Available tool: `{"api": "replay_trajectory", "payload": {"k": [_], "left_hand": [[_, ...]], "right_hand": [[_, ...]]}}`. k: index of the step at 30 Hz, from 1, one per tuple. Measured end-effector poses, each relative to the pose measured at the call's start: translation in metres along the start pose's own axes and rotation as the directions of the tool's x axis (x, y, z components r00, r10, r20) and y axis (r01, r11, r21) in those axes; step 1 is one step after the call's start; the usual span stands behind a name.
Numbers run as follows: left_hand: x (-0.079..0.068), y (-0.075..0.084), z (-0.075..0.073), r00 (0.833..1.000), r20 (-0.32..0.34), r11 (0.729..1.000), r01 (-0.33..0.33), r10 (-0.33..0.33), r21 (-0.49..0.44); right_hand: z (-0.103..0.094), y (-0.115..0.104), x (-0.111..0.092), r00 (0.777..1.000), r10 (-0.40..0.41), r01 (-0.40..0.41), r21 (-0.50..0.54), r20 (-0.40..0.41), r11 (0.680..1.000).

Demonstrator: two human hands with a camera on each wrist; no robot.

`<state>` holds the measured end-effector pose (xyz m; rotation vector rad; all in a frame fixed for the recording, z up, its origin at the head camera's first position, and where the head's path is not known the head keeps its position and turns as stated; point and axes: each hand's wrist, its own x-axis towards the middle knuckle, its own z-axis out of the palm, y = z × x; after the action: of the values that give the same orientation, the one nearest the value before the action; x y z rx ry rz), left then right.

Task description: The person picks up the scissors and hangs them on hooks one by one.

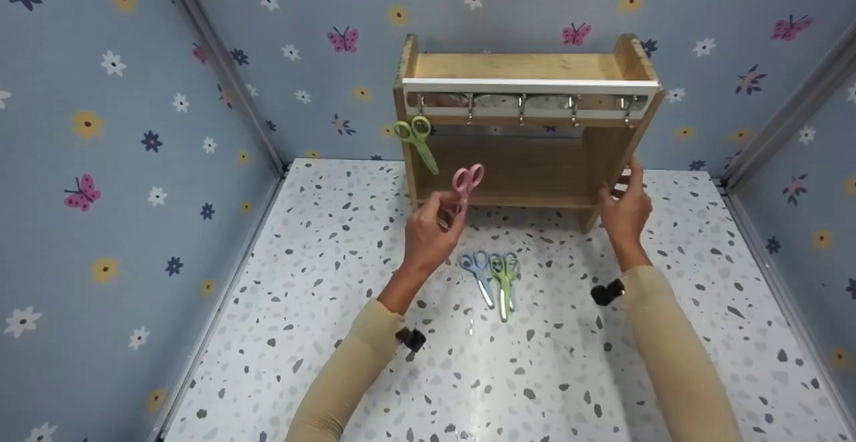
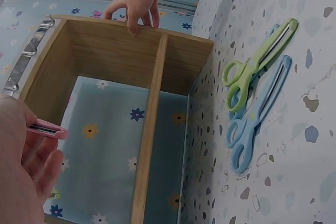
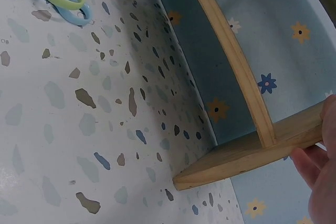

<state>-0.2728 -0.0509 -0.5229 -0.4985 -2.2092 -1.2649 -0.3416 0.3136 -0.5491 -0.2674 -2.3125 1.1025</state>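
My left hand (image 1: 431, 233) pinches pink scissors (image 1: 467, 180) by the blade end, handle loops upward, in front of the wooden shelf (image 1: 515, 201). In the left wrist view the pink tip (image 2: 50, 129) pokes out between the fingers. My right hand (image 1: 625, 208) grips the shelf's right side panel (image 3: 247, 158). Green scissors (image 1: 418, 144) hang from the leftmost hook on the shelf's white-edged rail (image 1: 528, 86). The other hooks (image 1: 521, 109) carry nothing. On the speckled tabletop lie light blue scissors (image 1: 477, 278) and green scissors (image 1: 503, 285), with another blue pair partly hidden under the green.
The speckled tabletop (image 1: 321, 362) spreads around the shelf. Flower-patterned walls (image 1: 134, 161) stand at the back, left and right, with metal strips (image 1: 221, 61) at the corners. The shelf stands close to the back wall.
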Motion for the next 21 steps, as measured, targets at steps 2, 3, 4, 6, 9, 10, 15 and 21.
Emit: {"api": "replay_trajectory", "payload": {"k": [2,3,4,6,9,10,15,21], "left_hand": [[0.002,0.001,-0.001,1.0,-0.007,1.0,0.008,-0.008,-0.01],[0.003,0.002,-0.001,1.0,-0.009,1.0,0.012,-0.013,-0.015],[0.004,0.003,-0.002,1.0,-0.011,1.0,0.018,-0.018,-0.02],[0.006,0.005,-0.002,0.999,-0.014,0.999,0.03,-0.03,-0.035],[0.008,0.007,-0.003,0.999,-0.017,0.998,0.04,-0.041,-0.056],[0.009,0.008,-0.003,0.999,-0.018,0.997,0.043,-0.044,-0.062],[0.014,0.012,-0.003,0.998,-0.016,0.994,0.055,-0.057,-0.094],[0.019,0.016,-0.003,0.998,-0.024,0.991,0.054,-0.058,-0.125]], "right_hand": [[0.0,0.0,0.0,1.0,0.003,-0.003,-0.001,0.005,1.0],[-0.001,0.0,0.001,1.0,0.005,-0.005,-0.002,0.009,1.0],[-0.001,0.0,0.001,1.0,0.008,-0.008,0.001,0.014,1.0],[-0.001,0.001,0.001,1.0,0.012,-0.012,0.006,0.021,1.0],[-0.001,0.001,0.001,0.999,0.016,-0.016,0.014,0.028,1.0],[-0.001,0.001,0.001,0.999,0.017,-0.017,0.017,0.028,1.0],[-0.001,0.001,0.001,0.999,0.02,-0.021,0.021,0.031,1.0],[-0.001,0.001,0.002,1.0,0.004,-0.005,0.029,0.023,1.0]]}}
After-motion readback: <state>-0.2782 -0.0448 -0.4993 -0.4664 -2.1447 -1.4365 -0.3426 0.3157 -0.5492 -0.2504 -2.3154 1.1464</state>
